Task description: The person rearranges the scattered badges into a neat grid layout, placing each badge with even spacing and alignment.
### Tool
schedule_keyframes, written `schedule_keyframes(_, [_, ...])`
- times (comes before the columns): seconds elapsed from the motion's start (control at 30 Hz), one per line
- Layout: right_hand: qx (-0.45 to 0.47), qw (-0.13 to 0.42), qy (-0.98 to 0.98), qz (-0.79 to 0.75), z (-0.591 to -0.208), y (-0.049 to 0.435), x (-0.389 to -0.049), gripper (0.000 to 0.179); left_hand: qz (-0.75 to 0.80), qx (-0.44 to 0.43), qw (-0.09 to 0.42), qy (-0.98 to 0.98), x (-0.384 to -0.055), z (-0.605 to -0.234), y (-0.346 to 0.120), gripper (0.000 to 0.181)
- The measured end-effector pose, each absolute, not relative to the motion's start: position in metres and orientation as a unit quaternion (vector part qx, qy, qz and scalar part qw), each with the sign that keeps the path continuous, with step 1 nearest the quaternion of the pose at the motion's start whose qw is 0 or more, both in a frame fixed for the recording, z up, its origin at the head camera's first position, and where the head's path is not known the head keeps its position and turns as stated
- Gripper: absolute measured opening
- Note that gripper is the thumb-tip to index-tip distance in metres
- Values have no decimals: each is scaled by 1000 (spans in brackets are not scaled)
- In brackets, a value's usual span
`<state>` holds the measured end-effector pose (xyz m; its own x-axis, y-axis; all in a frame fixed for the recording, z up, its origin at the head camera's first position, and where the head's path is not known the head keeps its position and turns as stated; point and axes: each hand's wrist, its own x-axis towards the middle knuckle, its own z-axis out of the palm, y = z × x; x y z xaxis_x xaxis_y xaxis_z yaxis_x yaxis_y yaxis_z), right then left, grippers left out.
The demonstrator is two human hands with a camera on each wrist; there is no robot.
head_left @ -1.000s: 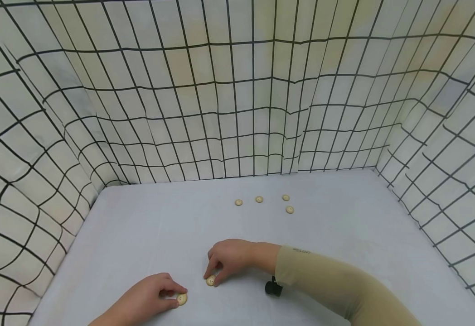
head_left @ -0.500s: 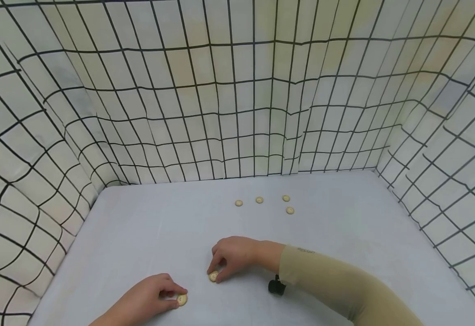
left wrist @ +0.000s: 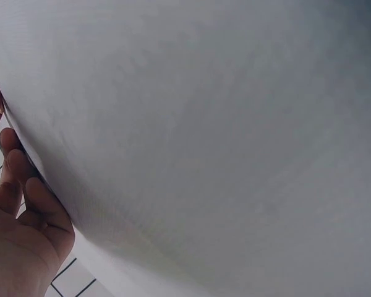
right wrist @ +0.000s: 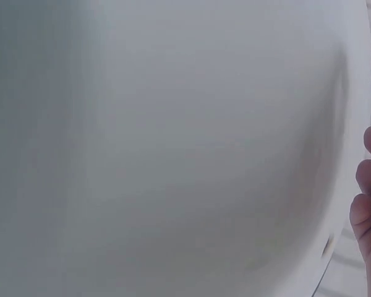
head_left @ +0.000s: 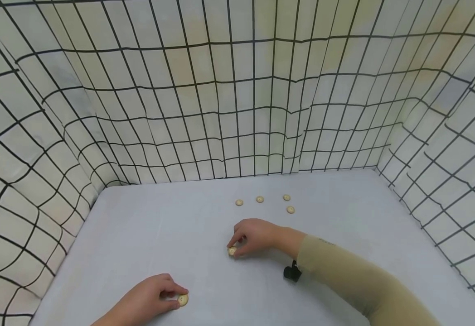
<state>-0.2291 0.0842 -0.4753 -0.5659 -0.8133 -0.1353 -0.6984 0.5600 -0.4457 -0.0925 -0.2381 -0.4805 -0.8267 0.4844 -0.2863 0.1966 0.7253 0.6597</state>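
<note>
In the head view my left hand pinches a round cream button between thumb and forefinger, low over the white table. My right hand, farther forward and to the right, pinches a second cream button by its edges, close to the tabletop. Holes show in the middle of both buttons. In the left wrist view the left hand is at the left edge, its lower fingers curled. Only fingers of the right hand show at the right edge of the right wrist view.
Several more cream buttons lie toward the back of the white table, among them a left one and a front right one. A white wall with black grid lines encloses the back and sides. A black wrist camera hangs under the right sleeve.
My right hand has moved forward and to the right, carrying its button away from the left hand. The left hand stays in place with its button. The back buttons have not moved.
</note>
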Motion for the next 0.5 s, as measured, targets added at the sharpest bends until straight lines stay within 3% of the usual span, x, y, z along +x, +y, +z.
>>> schedule_keyframes(0.5, [-256,157,927,-225,-475,153,-283,22,314,184,230,903,-91,-477,-238,24])
